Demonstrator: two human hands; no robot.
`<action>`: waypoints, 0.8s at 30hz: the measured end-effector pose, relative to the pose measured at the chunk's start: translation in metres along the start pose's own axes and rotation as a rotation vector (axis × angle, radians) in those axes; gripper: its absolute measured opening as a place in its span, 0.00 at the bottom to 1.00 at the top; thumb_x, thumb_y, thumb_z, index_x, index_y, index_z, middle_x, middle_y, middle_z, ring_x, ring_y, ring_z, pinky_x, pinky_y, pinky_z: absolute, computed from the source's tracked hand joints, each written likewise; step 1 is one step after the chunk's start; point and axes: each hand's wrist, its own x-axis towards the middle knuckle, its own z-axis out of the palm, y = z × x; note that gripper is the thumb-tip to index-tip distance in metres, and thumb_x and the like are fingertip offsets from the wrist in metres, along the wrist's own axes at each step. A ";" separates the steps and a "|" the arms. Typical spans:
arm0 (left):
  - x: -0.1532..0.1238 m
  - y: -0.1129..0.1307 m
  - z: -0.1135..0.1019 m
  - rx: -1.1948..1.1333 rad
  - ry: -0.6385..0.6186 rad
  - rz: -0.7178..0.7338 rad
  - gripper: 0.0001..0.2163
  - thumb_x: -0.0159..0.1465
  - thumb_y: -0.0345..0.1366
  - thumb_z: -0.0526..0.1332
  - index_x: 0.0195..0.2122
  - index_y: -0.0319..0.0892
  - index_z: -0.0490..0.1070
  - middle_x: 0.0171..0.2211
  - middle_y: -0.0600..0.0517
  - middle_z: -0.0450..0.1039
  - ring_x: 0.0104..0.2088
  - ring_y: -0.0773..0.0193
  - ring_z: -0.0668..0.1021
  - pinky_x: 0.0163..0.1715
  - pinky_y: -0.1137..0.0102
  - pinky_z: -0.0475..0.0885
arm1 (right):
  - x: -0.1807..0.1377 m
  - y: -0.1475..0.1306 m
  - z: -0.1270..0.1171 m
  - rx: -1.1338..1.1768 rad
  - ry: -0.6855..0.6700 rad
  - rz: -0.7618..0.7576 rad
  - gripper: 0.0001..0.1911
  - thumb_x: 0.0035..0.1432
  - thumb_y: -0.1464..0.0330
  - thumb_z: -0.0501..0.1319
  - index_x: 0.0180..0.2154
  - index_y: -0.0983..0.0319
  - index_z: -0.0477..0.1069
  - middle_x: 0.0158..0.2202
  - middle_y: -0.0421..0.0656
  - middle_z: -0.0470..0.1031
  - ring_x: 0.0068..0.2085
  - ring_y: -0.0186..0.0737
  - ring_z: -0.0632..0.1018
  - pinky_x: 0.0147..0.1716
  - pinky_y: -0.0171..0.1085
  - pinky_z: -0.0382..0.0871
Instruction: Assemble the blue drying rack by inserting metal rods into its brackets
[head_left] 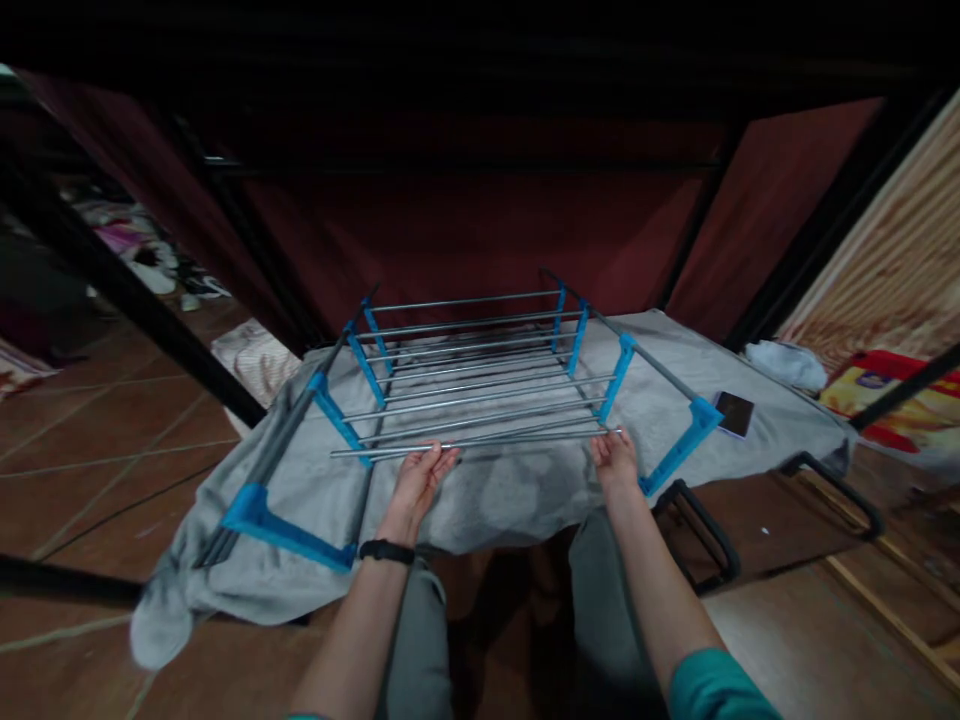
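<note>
A folding drying rack (480,380) with grey metal rods and blue plastic joints lies flat on a grey towel (525,490) spread over a low surface. My left hand (421,475), with a black band on the wrist, has its fingers curled round the nearest metal rod (517,440). My right hand (615,460) grips the same rod near its right end, beside a blue joint (679,445). Both forearms reach forward over my knees in grey trousers.
A dark phone (733,413) lies on the towel at the right. A white cloth (787,362) and a red and yellow package (892,395) lie further right. Black frame bars (127,290) cross the left. Clutter lies on the tiled floor at far left.
</note>
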 end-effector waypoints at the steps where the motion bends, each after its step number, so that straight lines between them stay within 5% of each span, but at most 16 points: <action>1: 0.000 -0.001 0.000 0.003 -0.009 0.009 0.05 0.57 0.27 0.68 0.33 0.36 0.73 0.32 0.46 0.79 0.36 0.61 0.83 0.38 0.71 0.78 | 0.001 0.000 -0.001 -0.003 0.005 0.010 0.17 0.55 0.75 0.61 0.43 0.52 0.63 0.30 0.30 0.73 0.30 0.26 0.76 0.35 0.28 0.74; 24: -0.003 -0.007 0.004 -0.001 -0.180 0.119 0.16 0.50 0.33 0.74 0.38 0.40 0.74 0.40 0.47 0.80 0.37 0.64 0.80 0.45 0.67 0.73 | 0.022 0.006 -0.020 -0.091 0.017 0.101 0.15 0.50 0.79 0.57 0.38 0.55 0.64 0.30 0.34 0.74 0.31 0.28 0.77 0.36 0.31 0.75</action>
